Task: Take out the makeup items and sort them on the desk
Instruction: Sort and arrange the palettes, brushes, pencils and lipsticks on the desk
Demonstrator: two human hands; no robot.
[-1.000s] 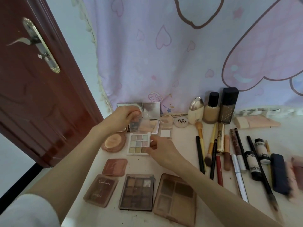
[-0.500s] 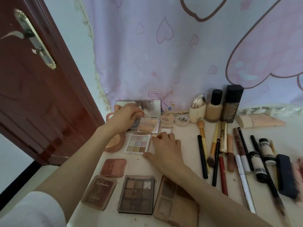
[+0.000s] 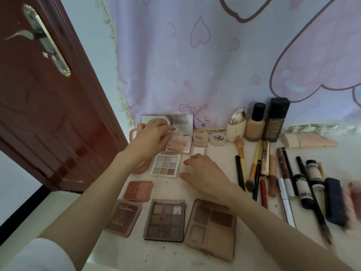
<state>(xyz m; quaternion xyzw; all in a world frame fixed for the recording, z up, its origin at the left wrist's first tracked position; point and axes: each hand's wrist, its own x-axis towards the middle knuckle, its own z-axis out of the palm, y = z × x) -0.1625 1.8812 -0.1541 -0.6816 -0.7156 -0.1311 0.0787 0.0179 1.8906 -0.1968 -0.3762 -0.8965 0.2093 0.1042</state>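
Makeup items lie sorted on the tabletop (image 3: 214, 159). At the left, closed palettes (image 3: 165, 220) sit in a front row, with a pastel palette (image 3: 166, 165) behind them. The left hand (image 3: 151, 137) reaches over an open mirrored compact (image 3: 178, 140) at the back, its grip pinching a thin clear sheet (image 3: 174, 134) above the pan. The right hand (image 3: 203, 173) rests on the tabletop just right of the pastel palette, fingers loosely bent, holding nothing. Further right stand three bottles (image 3: 256, 122), with brushes and pencils (image 3: 254, 169) laid in rows before them.

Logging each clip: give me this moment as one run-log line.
left hand: pinches clear plastic sheet over open mirrored compact | right hand: rests on desk beside pastel nine-pan eyeshadow palette | stage: sorting
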